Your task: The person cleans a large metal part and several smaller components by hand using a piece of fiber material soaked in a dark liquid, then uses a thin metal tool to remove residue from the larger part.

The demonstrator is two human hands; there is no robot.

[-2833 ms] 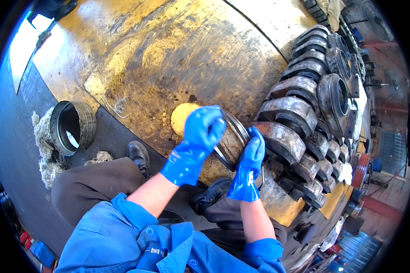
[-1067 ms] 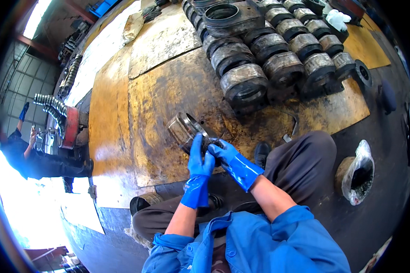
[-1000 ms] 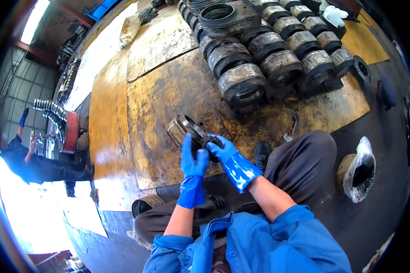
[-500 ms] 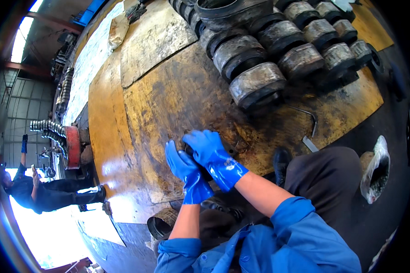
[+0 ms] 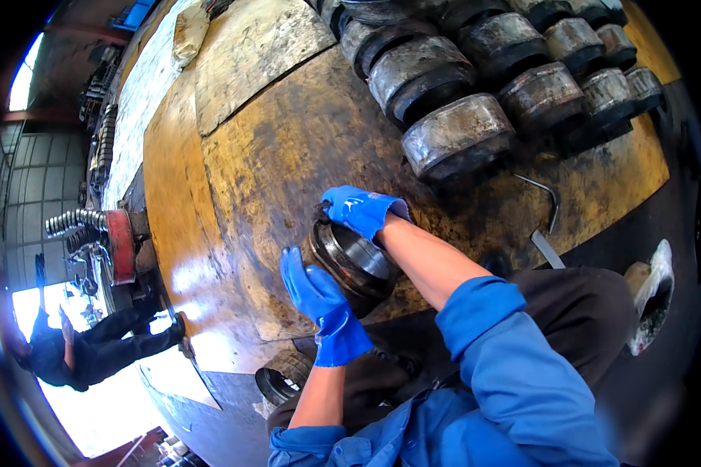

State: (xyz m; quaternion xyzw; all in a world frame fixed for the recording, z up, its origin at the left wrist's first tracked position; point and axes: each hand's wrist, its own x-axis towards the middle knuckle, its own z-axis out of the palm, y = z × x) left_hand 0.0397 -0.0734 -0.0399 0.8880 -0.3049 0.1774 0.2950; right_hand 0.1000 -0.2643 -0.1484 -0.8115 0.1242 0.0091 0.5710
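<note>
A dark, greasy metal ring (image 5: 350, 261) stands on the stained board in front of me. My right hand (image 5: 360, 210), in a blue rubber glove, is at its far rim with the fingers curled. Something small and black sticks out at those fingertips; its kind I cannot make out. My left hand (image 5: 313, 292), gloved alike, is beside the ring's left side. Its fingers are stretched out and nothing is in them; whether the palm touches the ring is hidden.
Rows of heavy worn metal rings (image 5: 459, 134) stand at the far right. Nearer lie an L-shaped rod (image 5: 551, 204) and a flat metal bar (image 5: 547, 249). Another ring (image 5: 287, 372) is by my left forearm, a white sack (image 5: 653, 300) at right. A person (image 5: 78, 338) stands far left.
My right hand has moved away from the left one to the ring's far rim, uncovering the ring. The left hand has shifted slightly down. The view has tilted a little.
</note>
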